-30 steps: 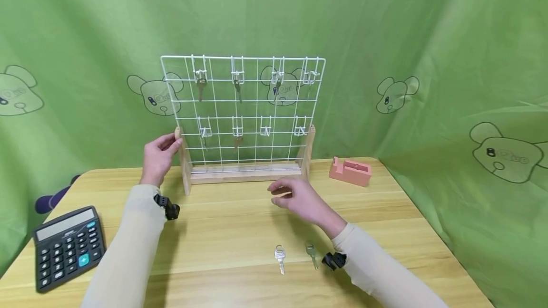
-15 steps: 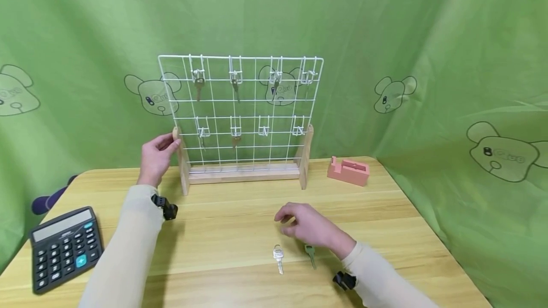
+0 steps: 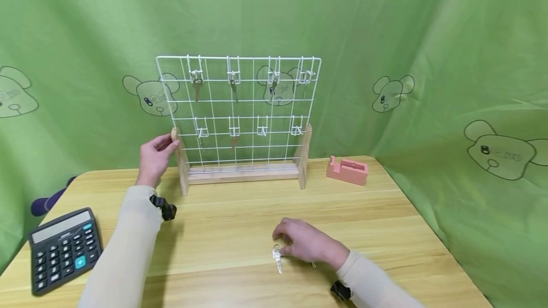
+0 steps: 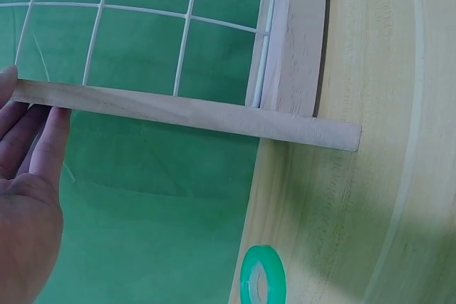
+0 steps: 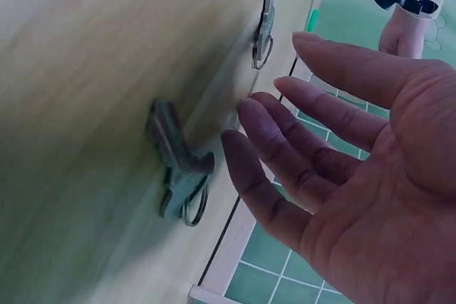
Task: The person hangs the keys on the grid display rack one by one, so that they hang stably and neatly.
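Note:
My left hand (image 3: 155, 159) pinches the wooden left post (image 4: 185, 113) of a white wire grid rack (image 3: 252, 101), thumb on one side and fingers on the other. Several keys hang from hooks on that grid, one of them a brown key (image 3: 197, 88) at top left. Low over the table, my right hand (image 3: 305, 241) has its fingers apart and holds nothing. By its fingertips a silver key (image 3: 278, 261) with a small ring lies flat. A second key (image 5: 182, 165) lies under the hand, mostly hidden in the head view but plain in the right wrist view.
A black calculator (image 3: 66, 251) lies at the table's left side. The pink tape dispenser base (image 3: 347, 170) stands right of the rack. In the left wrist view, a green ring-shaped roll (image 4: 263, 275) is beside the post. A green curtain (image 3: 257, 8) hangs behind.
My right hand has come down and back from in front of the rack to the two keys, covering most of the right one. My left hand stays on the post.

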{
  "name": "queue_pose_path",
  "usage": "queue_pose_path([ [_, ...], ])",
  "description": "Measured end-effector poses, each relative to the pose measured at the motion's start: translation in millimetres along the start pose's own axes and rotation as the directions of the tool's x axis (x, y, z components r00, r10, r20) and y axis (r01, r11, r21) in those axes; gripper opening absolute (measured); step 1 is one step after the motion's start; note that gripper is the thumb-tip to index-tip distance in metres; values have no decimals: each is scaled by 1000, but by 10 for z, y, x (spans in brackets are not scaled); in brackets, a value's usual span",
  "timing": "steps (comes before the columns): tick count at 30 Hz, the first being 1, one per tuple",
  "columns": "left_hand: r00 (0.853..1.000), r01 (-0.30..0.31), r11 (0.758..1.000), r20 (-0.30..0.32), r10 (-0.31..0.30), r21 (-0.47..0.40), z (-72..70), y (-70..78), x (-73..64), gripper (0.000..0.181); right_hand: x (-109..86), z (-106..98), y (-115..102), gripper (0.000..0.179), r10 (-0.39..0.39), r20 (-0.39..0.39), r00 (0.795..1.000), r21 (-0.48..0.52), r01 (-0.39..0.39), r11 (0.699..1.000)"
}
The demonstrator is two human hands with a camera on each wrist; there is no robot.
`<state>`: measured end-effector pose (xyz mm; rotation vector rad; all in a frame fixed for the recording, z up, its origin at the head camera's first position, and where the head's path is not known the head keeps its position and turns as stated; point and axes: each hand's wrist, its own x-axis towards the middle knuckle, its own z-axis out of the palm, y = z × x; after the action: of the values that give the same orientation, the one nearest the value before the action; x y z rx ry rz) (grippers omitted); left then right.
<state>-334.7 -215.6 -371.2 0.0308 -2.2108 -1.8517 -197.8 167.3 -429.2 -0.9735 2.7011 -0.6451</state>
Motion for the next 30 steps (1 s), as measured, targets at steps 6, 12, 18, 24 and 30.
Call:
queue_pose_path([
  [6, 1000, 6, 1000, -8, -6, -1, -3, -2, 6, 48, 49, 31, -14, 21, 17, 0, 1000, -26, -17, 1000],
  [12, 1000, 17, 1000, 2, -17, 9, 0, -13, -3, 48, 90, 70, -2, 13, 17, 21, 1000, -14, -17, 1000],
  [18, 1000, 4, 1000, 5, -5, 14, 3, -11, 1, 49, 117, 91, 26, 19, 11, 22, 1000, 15, -11, 1000],
  [24, 1000, 15, 1000, 7, -15, 19, 14, -13, -7, 49, 108, 99, 34, 23, 8, 26, 1000, 52, -9, 999],
  [30, 1000, 7, 1000, 4, -7, 7, 8, -14, -12, 50, 89, 82, 37, 20, -19, 5, 1000, 132, 19, 991],
])
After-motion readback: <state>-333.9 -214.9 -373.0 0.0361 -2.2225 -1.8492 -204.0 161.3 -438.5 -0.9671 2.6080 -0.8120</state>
